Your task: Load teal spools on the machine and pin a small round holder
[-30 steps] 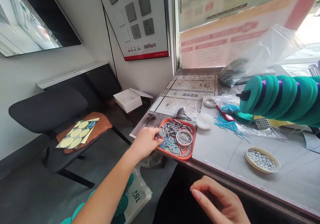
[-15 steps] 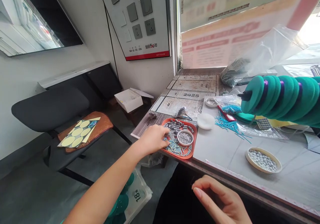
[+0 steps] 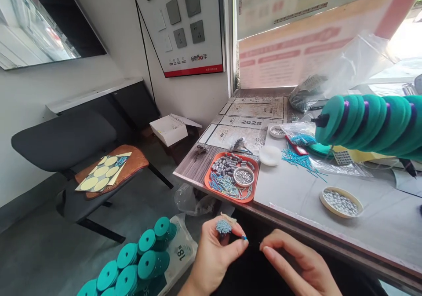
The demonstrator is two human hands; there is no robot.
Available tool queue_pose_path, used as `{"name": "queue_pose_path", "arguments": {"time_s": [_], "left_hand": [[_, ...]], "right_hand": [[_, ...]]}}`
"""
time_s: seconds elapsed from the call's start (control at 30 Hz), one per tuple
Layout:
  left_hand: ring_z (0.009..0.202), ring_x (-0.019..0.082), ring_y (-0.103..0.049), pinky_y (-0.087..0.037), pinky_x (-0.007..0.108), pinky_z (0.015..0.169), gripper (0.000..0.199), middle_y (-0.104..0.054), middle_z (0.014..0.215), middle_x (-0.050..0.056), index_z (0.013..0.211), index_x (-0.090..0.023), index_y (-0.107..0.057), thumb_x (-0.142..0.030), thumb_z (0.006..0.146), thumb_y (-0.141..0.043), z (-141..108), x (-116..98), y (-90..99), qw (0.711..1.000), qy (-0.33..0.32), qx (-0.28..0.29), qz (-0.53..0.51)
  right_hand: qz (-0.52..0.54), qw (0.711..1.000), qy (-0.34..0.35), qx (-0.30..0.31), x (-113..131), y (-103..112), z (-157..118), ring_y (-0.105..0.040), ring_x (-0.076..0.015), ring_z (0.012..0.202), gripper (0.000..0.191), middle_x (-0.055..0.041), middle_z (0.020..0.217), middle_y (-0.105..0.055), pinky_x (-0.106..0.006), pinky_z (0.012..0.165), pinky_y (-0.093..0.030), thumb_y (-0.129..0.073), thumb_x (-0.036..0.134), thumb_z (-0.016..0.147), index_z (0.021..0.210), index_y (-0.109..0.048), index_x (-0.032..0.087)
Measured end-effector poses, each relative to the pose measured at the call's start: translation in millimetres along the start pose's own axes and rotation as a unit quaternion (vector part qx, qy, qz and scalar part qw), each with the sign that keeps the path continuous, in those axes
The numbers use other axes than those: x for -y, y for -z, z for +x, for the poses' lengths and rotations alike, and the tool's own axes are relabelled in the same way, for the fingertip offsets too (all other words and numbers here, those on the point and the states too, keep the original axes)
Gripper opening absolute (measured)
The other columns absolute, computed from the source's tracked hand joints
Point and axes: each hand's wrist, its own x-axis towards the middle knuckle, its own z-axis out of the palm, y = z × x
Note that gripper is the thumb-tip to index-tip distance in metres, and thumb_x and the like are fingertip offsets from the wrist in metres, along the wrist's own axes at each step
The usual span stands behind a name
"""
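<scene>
My left hand (image 3: 216,254) is closed in front of the table edge. A small blue piece (image 3: 244,238) is pinched between its thumb and index fingertips, and a round bundle of thin blue-grey sticks (image 3: 223,227), seen end-on, sits against its fingers. Right of it, my right hand (image 3: 293,261) has thumb and forefinger pressed together; anything between them is too fine to make out. Beyond the hands lies an orange tray (image 3: 208,185) with grey cylinders (image 3: 227,163), short blue-and-pale pieces (image 3: 227,186) and a small white dish (image 3: 234,182) of tiny metal parts.
On the table are a shallow dish (image 3: 322,199) of silvery pieces, a white disc (image 3: 269,156) and thin blue sticks (image 3: 295,158). A rod of teal foam discs (image 3: 369,122) juts in from the right. More teal foam spools (image 3: 127,280) stand lower left, near a chair (image 3: 66,142).
My left hand has drawn back from the tray toward my right hand, now with a small blue piece in its fingertips. My right hand stays pinched in nearly the same place.
</scene>
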Motion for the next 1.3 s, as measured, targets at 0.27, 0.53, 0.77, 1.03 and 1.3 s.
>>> {"name": "queue_pose_path", "arguments": {"time_s": [0.27, 0.53, 0.77, 1.03, 1.3], "left_hand": [[0.067, 0.016, -0.053, -0.042, 0.024, 0.064, 0.008, -0.058, 0.067, 0.002, 0.065, -0.016, -0.059, -0.014, 0.066, -0.067, -2, -1, -1.5, 0.996, -0.015, -0.026, 0.087], [0.064, 0.016, -0.055, -0.046, 0.025, 0.062, 0.009, -0.058, 0.066, 0.004, 0.064, -0.016, -0.056, -0.016, 0.068, -0.064, -4, -4, -3.7, 0.99, -0.028, -0.032, 0.137], [0.058, 0.015, -0.059, -0.047, 0.022, 0.056, 0.014, -0.063, 0.064, 0.003, 0.063, -0.019, -0.054, -0.006, 0.068, -0.057, -5, -16, -8.1, 0.941, -0.151, -0.039, 0.299], [0.06, 0.019, -0.066, -0.049, 0.023, 0.056, 0.014, -0.069, 0.07, 0.005, 0.073, -0.019, -0.06, -0.005, 0.072, -0.055, -12, -12, -2.0, 0.806, -0.284, -0.003, 0.519], [0.051, 0.019, -0.065, -0.047, 0.025, 0.048, 0.014, -0.067, 0.061, 0.006, 0.066, -0.018, -0.061, -0.008, 0.072, -0.053, -12, -13, -7.9, 0.777, -0.319, -0.012, 0.542]], "right_hand": [[-0.052, 0.998, 0.047, 0.003, -5, -2, 1, -0.056, -0.0095, 0.058, 0.016, 0.004, 0.067, -0.058, -0.014, 0.054, -0.045, -0.049, 0.028, 0.089, 0.077, -0.058, 0.022], [-0.069, 0.997, 0.039, 0.025, -3, -3, 2, -0.056, -0.011, 0.057, 0.019, 0.002, 0.066, -0.058, -0.016, 0.054, -0.046, -0.047, 0.029, 0.09, 0.076, -0.057, 0.021], [-0.117, 0.989, 0.046, 0.079, -6, -4, 0, -0.055, -0.0104, 0.055, 0.021, 0.0013, 0.065, -0.057, -0.017, 0.052, -0.044, -0.044, 0.027, 0.091, 0.075, -0.056, 0.02], [-0.133, 0.985, 0.028, 0.104, -1, -2, 3, -0.054, -0.0107, 0.057, 0.024, 0.0012, 0.065, -0.056, -0.017, 0.053, -0.043, -0.04, 0.026, 0.091, 0.072, -0.052, 0.019], [-0.163, 0.98, 0.041, 0.103, 0, -4, 4, -0.055, -0.0105, 0.057, 0.02, 0.0017, 0.067, -0.057, -0.018, 0.053, -0.044, -0.041, 0.027, 0.091, 0.076, -0.051, 0.02]]}}
